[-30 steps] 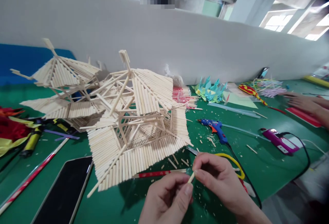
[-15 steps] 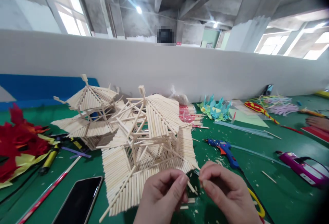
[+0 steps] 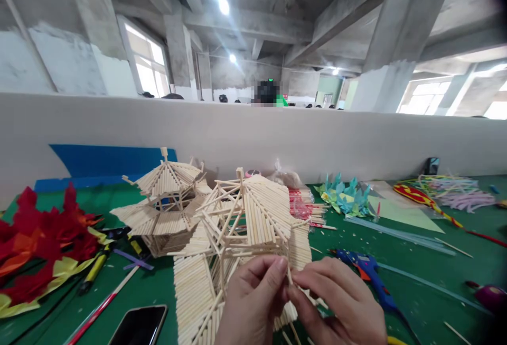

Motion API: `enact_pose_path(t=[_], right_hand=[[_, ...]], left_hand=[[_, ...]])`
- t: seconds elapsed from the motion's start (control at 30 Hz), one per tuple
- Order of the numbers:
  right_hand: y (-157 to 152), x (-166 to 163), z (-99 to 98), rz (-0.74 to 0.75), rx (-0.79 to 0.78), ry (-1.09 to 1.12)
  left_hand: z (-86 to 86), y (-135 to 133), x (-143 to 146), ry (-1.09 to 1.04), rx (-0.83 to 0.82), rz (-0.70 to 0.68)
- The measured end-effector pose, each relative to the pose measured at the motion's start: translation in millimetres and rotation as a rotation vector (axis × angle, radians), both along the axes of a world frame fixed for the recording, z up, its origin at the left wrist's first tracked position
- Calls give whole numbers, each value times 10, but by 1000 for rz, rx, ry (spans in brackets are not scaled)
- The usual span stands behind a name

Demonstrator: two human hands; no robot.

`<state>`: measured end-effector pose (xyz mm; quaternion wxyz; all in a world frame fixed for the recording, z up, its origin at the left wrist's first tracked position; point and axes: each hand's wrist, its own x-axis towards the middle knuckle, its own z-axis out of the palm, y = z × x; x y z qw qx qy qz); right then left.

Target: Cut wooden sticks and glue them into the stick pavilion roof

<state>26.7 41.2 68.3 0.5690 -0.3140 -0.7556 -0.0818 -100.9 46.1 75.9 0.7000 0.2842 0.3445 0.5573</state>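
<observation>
My left hand (image 3: 255, 295) is closed in a pinch on a short, thin wooden stick (image 3: 289, 275). My right hand (image 3: 340, 295) meets it from the other side, its thumb and forefinger closed at the same stick. Much of the stick is covered by the fingers. Both hands are in front of a pavilion model built of wooden sticks (image 3: 267, 210), whose upper roof is covered on the right and open framework on the left. My hands hide part of its lower roof. A second stick pavilion (image 3: 168, 184), with a fuller roof, stands behind to the left.
Right of my hands lies a blue glue gun (image 3: 370, 271). A phone (image 3: 138, 326) and red paper pieces (image 3: 43, 244) are at left. Farther back are bundled sticks (image 3: 303, 202), a teal paper piece (image 3: 343, 197) and clear glue sticks (image 3: 400, 235). A white partition (image 3: 245, 133) borders the table.
My hands, apart before, have come together at the stick. The view has tilted up and shifted left, so the table things appear lower and farther right.
</observation>
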Motion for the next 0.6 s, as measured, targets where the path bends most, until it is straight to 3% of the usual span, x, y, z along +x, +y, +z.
enact_pose_path(t=[0.1, 0.37, 0.6], right_hand=[[38, -43, 6, -19, 43, 18], [142, -73, 4, -74, -26, 25], [179, -180, 62, -116, -31, 60]], left_hand=[[30, 6, 9, -34, -9, 13], [-19, 40, -19, -73, 48, -10], [-21, 54, -16, -38, 68, 92]])
